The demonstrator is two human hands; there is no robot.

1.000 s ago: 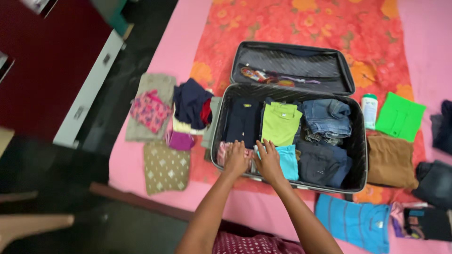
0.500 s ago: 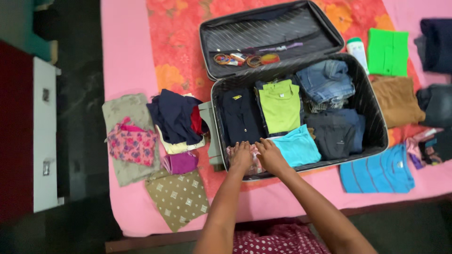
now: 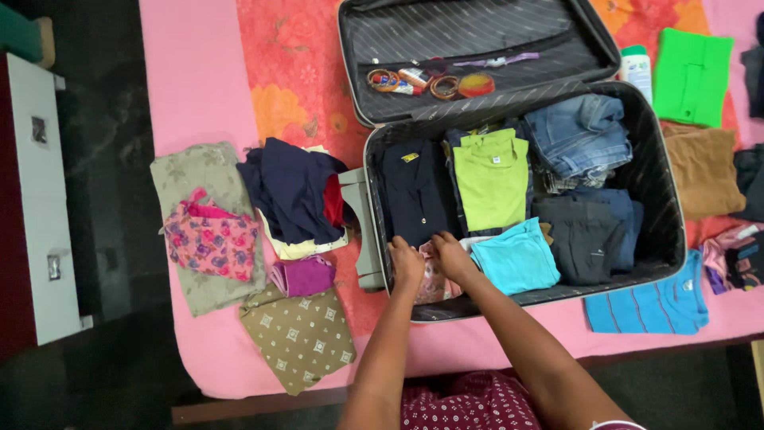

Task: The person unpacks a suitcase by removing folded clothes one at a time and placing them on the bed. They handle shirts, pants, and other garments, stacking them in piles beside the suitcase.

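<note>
Since a second ago your view has swung so the bed's left edge and the dark floor fill more of the picture, while both your hands have stayed low at the front left corner of the open black hard-shell suitcase (image 3: 672, 199). Your left hand (image 3: 407, 263) and right hand (image 3: 451, 256) are pressed side by side onto a folded pink patterned garment (image 3: 436, 280), fingers curled down over it; whether they pinch the cloth or merely press it, you cannot tell from here. That garment lies inside the case against its front wall, just beside the folded turquoise shirt (image 3: 516, 263) and below the navy collared shirt (image 3: 415, 189). It looks as though you are tucking this piece flat into its corner, so the next move calls for smoothing it down level with its neighbours without dragging the turquoise shirt askew. On the pink bedsheet (image 3: 191, 87) left of the case wait a small purple folded cloth (image 3: 304, 275) and an olive diamond-print cloth (image 3: 301, 338).
</note>
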